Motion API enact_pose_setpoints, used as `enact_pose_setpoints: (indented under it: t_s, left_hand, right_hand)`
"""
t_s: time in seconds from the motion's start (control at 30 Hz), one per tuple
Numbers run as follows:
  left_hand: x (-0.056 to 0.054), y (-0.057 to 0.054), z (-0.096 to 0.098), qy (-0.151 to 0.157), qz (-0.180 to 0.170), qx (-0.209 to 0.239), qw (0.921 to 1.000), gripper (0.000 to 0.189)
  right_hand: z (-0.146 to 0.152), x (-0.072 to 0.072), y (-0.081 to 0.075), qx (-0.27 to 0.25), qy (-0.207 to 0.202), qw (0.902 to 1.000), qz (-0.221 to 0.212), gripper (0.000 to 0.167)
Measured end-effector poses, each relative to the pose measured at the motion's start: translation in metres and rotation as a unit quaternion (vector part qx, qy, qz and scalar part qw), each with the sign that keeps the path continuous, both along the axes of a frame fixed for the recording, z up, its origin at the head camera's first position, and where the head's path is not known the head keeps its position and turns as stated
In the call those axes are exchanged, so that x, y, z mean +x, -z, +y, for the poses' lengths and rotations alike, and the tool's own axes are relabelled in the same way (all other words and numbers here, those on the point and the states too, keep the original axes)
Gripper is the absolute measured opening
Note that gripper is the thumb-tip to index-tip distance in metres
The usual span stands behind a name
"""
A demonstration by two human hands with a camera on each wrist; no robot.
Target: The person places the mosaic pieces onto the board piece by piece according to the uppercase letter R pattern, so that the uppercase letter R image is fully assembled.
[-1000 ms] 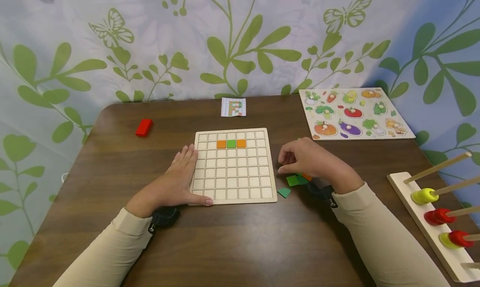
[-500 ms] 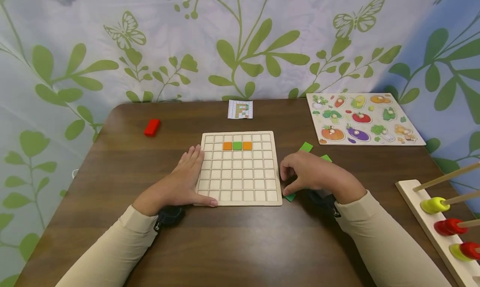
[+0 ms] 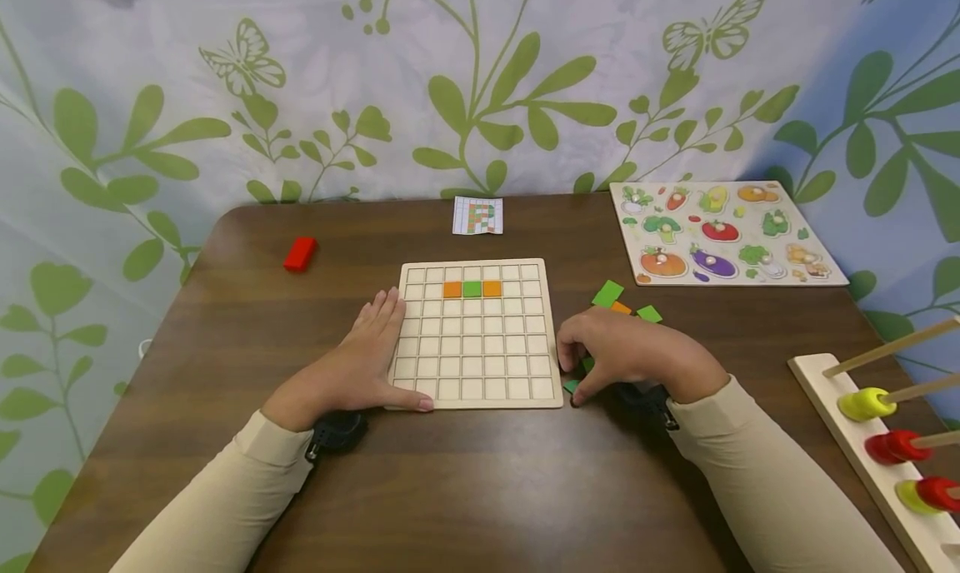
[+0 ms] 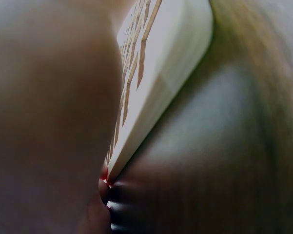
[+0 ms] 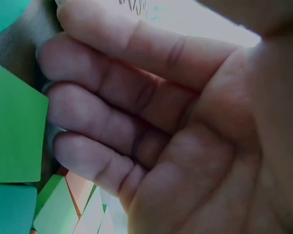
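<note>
My left hand (image 3: 352,363) lies along the left edge of a pale wooden grid board (image 3: 472,346), fingers straight, thumb at its front edge. An orange tile (image 3: 452,290), a green tile (image 3: 472,289) and another orange tile (image 3: 492,289) sit side by side in the board's second row. Just right of the board, my right hand (image 3: 626,348) reaches down over loose tiles, fingers loosely bent, with thumb and index apart around a teal piece (image 3: 571,386). In the right wrist view the palm holds nothing; a green tile (image 5: 17,126) lies beside the fingertips.
Green tiles (image 3: 607,293) lie behind the right hand. A pattern card (image 3: 477,216) lies behind the board, a red block (image 3: 301,254) at left. A vegetable puzzle (image 3: 720,261) lies at the back right, and a bead stacker (image 3: 817,381) with upright pegs stands at right.
My right hand has moved toward the front edge beside the board, uncovering green and orange tiles behind it. The left hand keeps its place on the board. The head view has shifted slightly.
</note>
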State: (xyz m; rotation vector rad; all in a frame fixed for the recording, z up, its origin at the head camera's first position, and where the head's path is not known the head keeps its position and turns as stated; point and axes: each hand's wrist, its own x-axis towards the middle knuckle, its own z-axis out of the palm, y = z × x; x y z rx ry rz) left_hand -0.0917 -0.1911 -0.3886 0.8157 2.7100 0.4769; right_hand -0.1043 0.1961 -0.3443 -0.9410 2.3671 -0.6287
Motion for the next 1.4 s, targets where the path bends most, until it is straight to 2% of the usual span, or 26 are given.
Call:
enact_pose_setpoints:
  t_s: [0.27,0.77,1.13,1.4]
  left_hand:
    - [-0.0011,0.0004,0.0000,0.002,0.002,-0.007,1.0000,0.153]
    - [0.0002,0.0006,0.0002,0.003,0.004,-0.007,1.0000,0.152]
    - [-0.0005,0.0008,0.0000,0.005,0.009,-0.005,0.9999,0.151]
    - [-0.0008,-0.0006,0.0003,0.004,0.005,-0.003,1.0000,0.151]
  right_hand:
    - [-0.0008,-0.0002,0.0016,-0.016,-0.021,0.9995,-0.017,0.034]
    - [-0.0027,-0.0007,0.0016,-0.011,-0.018,0.9997,-0.015,0.028]
    - [-0.0030,-0.0021,0.0036,-0.028,-0.024,0.9992,0.019,0.025]
    - [-0.0012,-0.0033,0.0024,-0.045,-0.014,0.9983,0.034,0.026]
